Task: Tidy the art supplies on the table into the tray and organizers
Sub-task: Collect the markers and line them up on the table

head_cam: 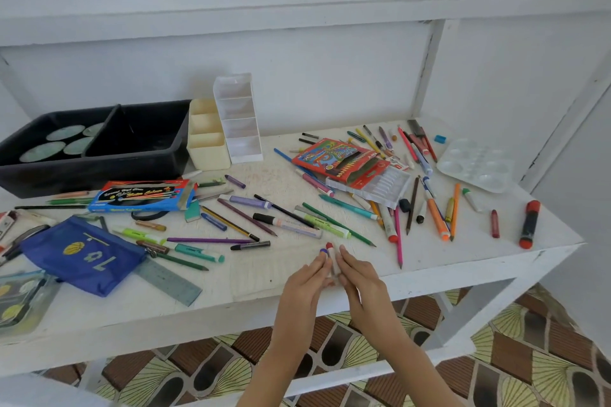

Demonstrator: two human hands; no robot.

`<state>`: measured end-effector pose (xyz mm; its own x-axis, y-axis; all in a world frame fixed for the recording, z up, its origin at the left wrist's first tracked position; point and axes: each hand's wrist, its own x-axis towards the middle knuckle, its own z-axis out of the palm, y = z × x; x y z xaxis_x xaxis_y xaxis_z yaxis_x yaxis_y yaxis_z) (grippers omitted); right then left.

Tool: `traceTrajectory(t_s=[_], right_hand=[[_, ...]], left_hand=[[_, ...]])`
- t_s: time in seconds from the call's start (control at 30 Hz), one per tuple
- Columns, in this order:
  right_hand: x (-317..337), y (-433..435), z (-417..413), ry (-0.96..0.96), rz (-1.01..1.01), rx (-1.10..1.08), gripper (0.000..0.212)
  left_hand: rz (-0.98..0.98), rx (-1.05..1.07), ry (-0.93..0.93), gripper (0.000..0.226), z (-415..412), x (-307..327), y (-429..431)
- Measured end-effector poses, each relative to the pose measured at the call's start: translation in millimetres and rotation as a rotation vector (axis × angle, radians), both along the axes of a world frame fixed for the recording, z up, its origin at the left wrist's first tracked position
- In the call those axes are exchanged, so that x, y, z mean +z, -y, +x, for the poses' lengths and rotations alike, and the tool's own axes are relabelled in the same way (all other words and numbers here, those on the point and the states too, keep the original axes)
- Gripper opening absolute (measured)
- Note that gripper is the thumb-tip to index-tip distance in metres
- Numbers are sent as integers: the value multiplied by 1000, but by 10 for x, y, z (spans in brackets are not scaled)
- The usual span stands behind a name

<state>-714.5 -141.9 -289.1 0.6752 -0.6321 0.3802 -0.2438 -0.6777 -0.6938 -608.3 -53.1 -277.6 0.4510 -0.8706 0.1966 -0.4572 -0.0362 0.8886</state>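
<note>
My left hand [305, 282] and my right hand [362, 277] meet above the front of the white table [231, 294]. Between their fingertips they hold two white markers [332, 263], one with a purple cap and one with a red cap. The caps point away from me; the barrels are mostly hidden by the fingers. At the back left stands a black two-compartment tray [82, 175]. Right of it are a cream organizer [208, 145] and a white tiered organizer [239, 122]. Several pens, pencils and crayons [291, 218] lie scattered across the table.
A blue pouch [82, 254], a ruler [168, 281] and a blue paint box [142, 196] lie at the left. A red pencil box [340, 158] on a white insert, a white palette [476, 165] and a thick red-and-black marker [529, 225] lie at the right.
</note>
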Motion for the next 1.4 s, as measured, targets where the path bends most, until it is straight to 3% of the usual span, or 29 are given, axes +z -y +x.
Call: traceTrajectory(t_s=[0.07, 0.2, 0.33, 0.5, 0.6, 0.8, 1.07, 1.23, 1.4], right_hand=[[-14, 21, -10, 8, 1, 2, 51], [-36, 29, 7, 0, -7, 3, 53], [-55, 1, 41, -17, -58, -4, 50], [40, 41, 3, 24, 55, -38, 43], [141, 158, -37, 85, 53, -148, 37], [373, 566, -77, 83, 142, -310, 31], [519, 1045, -132, 69, 275, -446, 28], [495, 1207, -203, 59, 279, -475, 31], [423, 1319, -257, 42, 236, -515, 34]], left_hand=[[8, 6, 49, 37, 23, -38, 36], [67, 10, 354, 49, 76, -196, 86], [45, 16, 317, 43, 48, -119, 97], [-33, 89, 246, 37, 68, -21, 121], [-63, 118, 175, 36, 77, 102, 226], [-45, 106, 206, 30, 87, 253, 702], [71, 238, 206, 12, 50, 400, 1595], [241, 341, 278, 20, -12, 300, 1911], [291, 492, 284, 29, -77, 251, 2048]])
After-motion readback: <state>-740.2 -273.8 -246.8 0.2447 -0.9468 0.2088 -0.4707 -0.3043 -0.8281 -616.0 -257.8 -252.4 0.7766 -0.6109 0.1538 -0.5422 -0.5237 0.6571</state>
